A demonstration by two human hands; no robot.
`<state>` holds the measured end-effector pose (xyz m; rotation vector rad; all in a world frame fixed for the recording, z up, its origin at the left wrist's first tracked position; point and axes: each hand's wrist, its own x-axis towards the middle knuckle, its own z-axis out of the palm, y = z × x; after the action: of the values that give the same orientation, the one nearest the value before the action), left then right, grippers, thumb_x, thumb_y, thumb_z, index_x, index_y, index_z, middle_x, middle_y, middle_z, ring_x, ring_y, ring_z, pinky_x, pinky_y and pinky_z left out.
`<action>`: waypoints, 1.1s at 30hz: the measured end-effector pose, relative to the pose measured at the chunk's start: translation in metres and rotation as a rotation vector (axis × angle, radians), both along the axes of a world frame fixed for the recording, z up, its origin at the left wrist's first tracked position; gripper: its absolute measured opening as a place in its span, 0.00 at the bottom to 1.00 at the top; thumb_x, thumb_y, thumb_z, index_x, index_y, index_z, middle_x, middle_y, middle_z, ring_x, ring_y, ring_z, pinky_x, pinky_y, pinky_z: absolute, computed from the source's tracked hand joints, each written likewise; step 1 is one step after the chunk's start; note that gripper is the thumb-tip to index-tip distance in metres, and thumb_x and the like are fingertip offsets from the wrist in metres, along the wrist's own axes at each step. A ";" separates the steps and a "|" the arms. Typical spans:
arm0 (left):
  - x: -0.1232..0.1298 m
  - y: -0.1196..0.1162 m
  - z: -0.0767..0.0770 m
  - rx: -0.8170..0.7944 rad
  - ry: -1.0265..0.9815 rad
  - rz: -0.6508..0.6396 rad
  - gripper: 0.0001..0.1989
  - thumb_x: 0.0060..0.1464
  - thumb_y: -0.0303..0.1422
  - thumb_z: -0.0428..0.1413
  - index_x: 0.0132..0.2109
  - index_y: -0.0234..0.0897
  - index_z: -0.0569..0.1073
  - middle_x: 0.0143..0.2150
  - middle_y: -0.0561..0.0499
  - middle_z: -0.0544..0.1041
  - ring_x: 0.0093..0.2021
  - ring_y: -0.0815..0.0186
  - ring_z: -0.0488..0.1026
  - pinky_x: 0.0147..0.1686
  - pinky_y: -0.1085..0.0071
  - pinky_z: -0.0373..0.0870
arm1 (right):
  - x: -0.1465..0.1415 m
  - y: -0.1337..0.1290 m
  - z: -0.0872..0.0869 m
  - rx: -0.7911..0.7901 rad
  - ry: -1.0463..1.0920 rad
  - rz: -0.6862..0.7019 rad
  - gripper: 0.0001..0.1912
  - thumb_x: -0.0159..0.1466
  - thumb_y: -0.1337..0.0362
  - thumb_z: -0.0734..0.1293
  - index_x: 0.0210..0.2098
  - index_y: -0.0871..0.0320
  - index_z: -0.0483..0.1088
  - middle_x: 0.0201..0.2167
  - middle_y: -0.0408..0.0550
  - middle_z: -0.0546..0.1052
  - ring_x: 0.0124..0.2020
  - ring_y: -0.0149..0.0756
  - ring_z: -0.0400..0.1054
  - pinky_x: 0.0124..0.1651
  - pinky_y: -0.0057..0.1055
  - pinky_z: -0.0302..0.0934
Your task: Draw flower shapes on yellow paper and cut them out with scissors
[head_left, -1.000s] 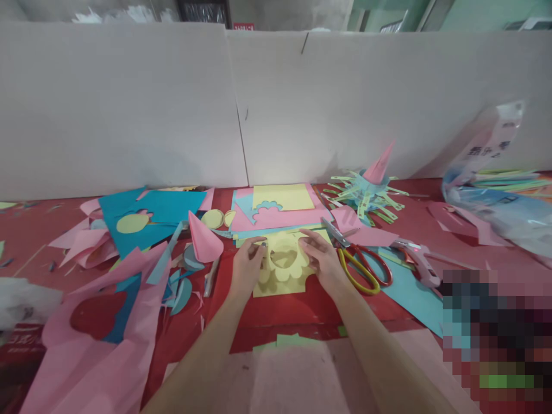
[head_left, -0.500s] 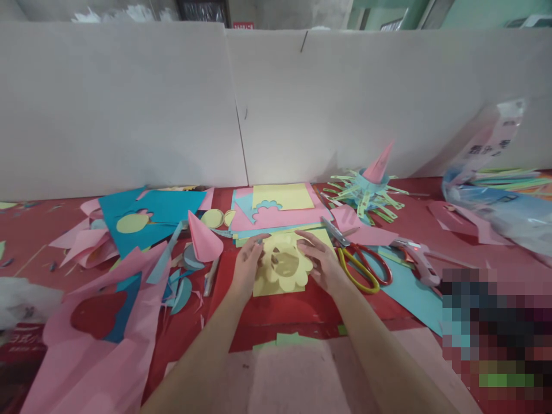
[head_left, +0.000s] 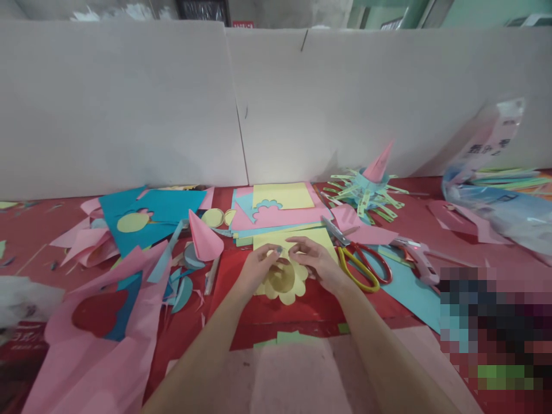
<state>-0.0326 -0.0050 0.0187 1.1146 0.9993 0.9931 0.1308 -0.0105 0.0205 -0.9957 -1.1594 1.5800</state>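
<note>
A yellow paper flower (head_left: 287,290) with scalloped edges and a round cup-like middle is held between my hands, over a yellow sheet (head_left: 321,238) on the red surface. My left hand (head_left: 261,265) pinches its upper left edge, thumb and fingers together. My right hand (head_left: 314,261) has its fingers curled on the flower's upper right edge. Just right of my right hand lie scissors (head_left: 360,270) with yellow and red handles. A pink paper cone (head_left: 204,238) stands to the left of my left hand.
At the back right stands a pink cone on a blue and green fringed paper piece (head_left: 371,192). A glue gun (head_left: 425,261) lies on the right. Teal sheets (head_left: 172,204) and pink scraps (head_left: 129,368) cover the left. A white board (head_left: 129,109) closes off the back.
The flower has come nearer to me and is tilted, uncovering more of the yellow sheet. My hands have drawn closer together at its upper edge.
</note>
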 end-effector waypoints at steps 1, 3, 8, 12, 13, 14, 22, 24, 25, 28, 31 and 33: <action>0.000 0.001 -0.001 0.000 0.019 -0.003 0.16 0.43 0.42 0.57 0.35 0.34 0.71 0.25 0.51 0.75 0.28 0.65 0.73 0.28 0.72 0.70 | 0.000 0.000 -0.001 0.011 -0.014 0.000 0.18 0.51 0.63 0.68 0.42 0.52 0.68 0.28 0.38 0.67 0.13 0.17 0.48 0.11 0.17 0.41; 0.001 0.002 -0.002 0.009 0.056 -0.018 0.14 0.42 0.41 0.57 0.33 0.35 0.70 0.26 0.51 0.75 0.27 0.67 0.73 0.29 0.72 0.70 | 0.000 0.001 -0.003 0.028 -0.032 -0.004 0.18 0.52 0.62 0.67 0.43 0.53 0.68 0.29 0.39 0.67 0.14 0.18 0.50 0.11 0.17 0.42; -0.001 0.005 -0.005 0.027 0.085 -0.027 0.13 0.44 0.42 0.56 0.31 0.35 0.71 0.26 0.50 0.75 0.29 0.67 0.72 0.31 0.72 0.70 | 0.000 0.001 -0.002 0.030 -0.081 -0.024 0.18 0.52 0.61 0.67 0.44 0.52 0.68 0.30 0.40 0.67 0.16 0.19 0.53 0.11 0.17 0.42; -0.001 0.006 -0.008 0.054 0.064 -0.026 0.14 0.44 0.41 0.56 0.31 0.34 0.71 0.26 0.50 0.74 0.30 0.67 0.72 0.31 0.72 0.70 | 0.000 0.001 -0.001 0.035 -0.079 -0.029 0.19 0.51 0.61 0.68 0.43 0.53 0.68 0.30 0.40 0.67 0.17 0.20 0.54 0.12 0.17 0.43; -0.001 0.006 -0.009 0.060 0.068 -0.024 0.13 0.44 0.41 0.56 0.31 0.34 0.71 0.26 0.50 0.74 0.29 0.67 0.71 0.31 0.72 0.70 | 0.000 0.001 -0.001 0.034 -0.073 -0.035 0.18 0.51 0.60 0.68 0.42 0.53 0.68 0.29 0.40 0.68 0.17 0.20 0.54 0.12 0.18 0.44; 0.000 0.006 -0.010 0.066 0.075 -0.020 0.13 0.45 0.41 0.56 0.31 0.34 0.71 0.26 0.51 0.74 0.29 0.68 0.71 0.31 0.72 0.70 | -0.001 0.001 -0.001 0.029 -0.069 -0.046 0.16 0.52 0.59 0.67 0.41 0.54 0.68 0.29 0.40 0.68 0.17 0.20 0.54 0.13 0.18 0.44; 0.000 0.006 -0.013 0.115 0.125 -0.017 0.12 0.46 0.41 0.54 0.29 0.35 0.70 0.26 0.51 0.75 0.26 0.69 0.71 0.30 0.74 0.68 | -0.006 -0.001 -0.001 0.011 -0.208 -0.003 0.15 0.54 0.51 0.65 0.27 0.57 0.65 0.15 0.36 0.61 0.13 0.21 0.49 0.12 0.19 0.41; 0.001 0.007 -0.013 0.124 0.133 -0.017 0.12 0.45 0.41 0.54 0.29 0.35 0.70 0.25 0.51 0.75 0.26 0.69 0.71 0.29 0.74 0.68 | -0.005 0.000 -0.001 0.051 -0.255 0.032 0.15 0.54 0.51 0.65 0.26 0.58 0.66 0.18 0.38 0.65 0.16 0.23 0.53 0.15 0.20 0.44; 0.001 0.007 -0.013 0.125 0.136 -0.019 0.12 0.45 0.41 0.54 0.28 0.35 0.70 0.25 0.52 0.75 0.26 0.68 0.71 0.29 0.74 0.68 | -0.004 0.000 -0.001 0.085 -0.268 0.042 0.15 0.54 0.52 0.65 0.26 0.58 0.66 0.20 0.39 0.66 0.18 0.24 0.55 0.17 0.20 0.47; 0.001 0.006 -0.012 0.121 0.139 -0.033 0.12 0.46 0.41 0.54 0.28 0.35 0.70 0.24 0.52 0.74 0.25 0.68 0.71 0.29 0.73 0.68 | -0.003 0.002 -0.003 0.189 -0.244 0.059 0.13 0.55 0.55 0.65 0.24 0.59 0.68 0.22 0.41 0.68 0.25 0.28 0.60 0.28 0.25 0.55; 0.001 0.006 -0.011 0.120 0.124 -0.050 0.11 0.47 0.40 0.54 0.27 0.36 0.71 0.23 0.52 0.75 0.25 0.69 0.71 0.29 0.73 0.68 | -0.003 0.003 -0.006 0.187 -0.206 0.072 0.11 0.55 0.57 0.65 0.25 0.59 0.68 0.24 0.41 0.69 0.28 0.29 0.62 0.33 0.27 0.55; 0.001 0.006 -0.010 0.119 0.109 -0.054 0.10 0.47 0.39 0.54 0.27 0.36 0.71 0.23 0.52 0.75 0.25 0.69 0.71 0.29 0.74 0.68 | -0.002 0.003 -0.007 0.165 -0.197 0.073 0.10 0.55 0.57 0.65 0.25 0.58 0.68 0.24 0.41 0.69 0.27 0.29 0.61 0.32 0.26 0.54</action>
<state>-0.0313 0.0007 0.0083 1.2996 1.0024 0.9663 0.1283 -0.0076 0.0138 -1.0270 -1.4516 1.4396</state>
